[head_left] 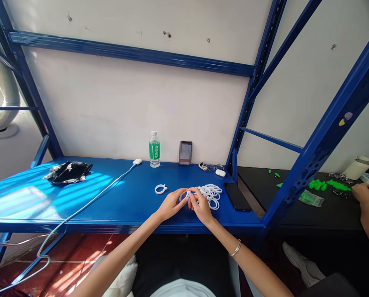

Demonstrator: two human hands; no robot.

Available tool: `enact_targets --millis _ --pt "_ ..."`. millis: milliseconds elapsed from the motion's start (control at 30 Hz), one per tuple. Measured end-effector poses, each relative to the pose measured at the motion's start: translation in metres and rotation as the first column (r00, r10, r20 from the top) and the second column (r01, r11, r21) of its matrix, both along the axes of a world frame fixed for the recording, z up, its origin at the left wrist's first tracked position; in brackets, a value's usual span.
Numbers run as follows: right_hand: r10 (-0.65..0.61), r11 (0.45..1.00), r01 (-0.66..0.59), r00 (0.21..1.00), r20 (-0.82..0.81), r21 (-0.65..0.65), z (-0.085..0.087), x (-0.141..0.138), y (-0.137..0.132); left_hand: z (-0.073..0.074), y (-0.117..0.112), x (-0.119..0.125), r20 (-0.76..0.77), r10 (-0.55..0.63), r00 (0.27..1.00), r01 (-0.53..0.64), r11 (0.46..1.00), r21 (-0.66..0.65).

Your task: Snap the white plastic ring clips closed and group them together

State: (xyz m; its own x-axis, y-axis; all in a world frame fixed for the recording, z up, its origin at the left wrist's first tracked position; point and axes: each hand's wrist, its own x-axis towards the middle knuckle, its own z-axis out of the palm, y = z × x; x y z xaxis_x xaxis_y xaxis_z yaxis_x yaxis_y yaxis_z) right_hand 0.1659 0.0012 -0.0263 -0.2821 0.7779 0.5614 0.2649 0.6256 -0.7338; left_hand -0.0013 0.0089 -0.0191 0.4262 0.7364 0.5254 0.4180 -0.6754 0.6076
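Observation:
My left hand [171, 204] and my right hand [201, 207] meet over the front part of the blue shelf table [116, 210]. Between their pinched fingertips is a small white ring [181, 196], partly covered by the fingers. Just beyond and to the right of my right hand lies a loose pile of white rings [214, 192], several of them overlapping. One separate white ring with a small knob [160, 189] rests on the table to the left of my fingers. A bracelet circles my right wrist.
A green-labelled water bottle [154, 150], a small upright box [185, 153], glasses [214, 167], a white earbud case [220, 173] and a black phone [237, 197] surround the work spot. A white cable [94, 203] crosses leftward, near a black bag [68, 172]. At right, another person's hand [365, 202] is near green pieces [317, 184].

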Motion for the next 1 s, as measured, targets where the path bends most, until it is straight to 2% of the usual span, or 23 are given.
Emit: enact_targets --millis 200,500,767,1000 --pt "0.003 1.0 -0.003 1.0 -0.025 -0.016 -0.0009 -0.0006 0.0011 -0.0014 0.0017 -0.0011 -0.004 -0.039 0.999 0.039 0.999 -0.01" --pt "-0.016 1.0 0.016 1.0 -0.021 0.001 0.001 0.0003 0.0008 0.0043 -0.0027 0.0001 -0.07 -0.032 0.997 0.032 0.999 -0.008" --pt "-0.01 1.0 0.01 1.0 0.009 -0.023 0.0017 -0.0016 -0.001 0.0056 -0.0014 -0.0007 -0.022 -0.089 0.996 0.088 0.996 -0.004" --pt "0.037 0.999 -0.037 0.996 0.083 -0.011 0.0032 -0.0014 -0.0031 0.0006 0.001 -0.0027 0.01 -0.073 0.997 0.073 0.996 -0.046"
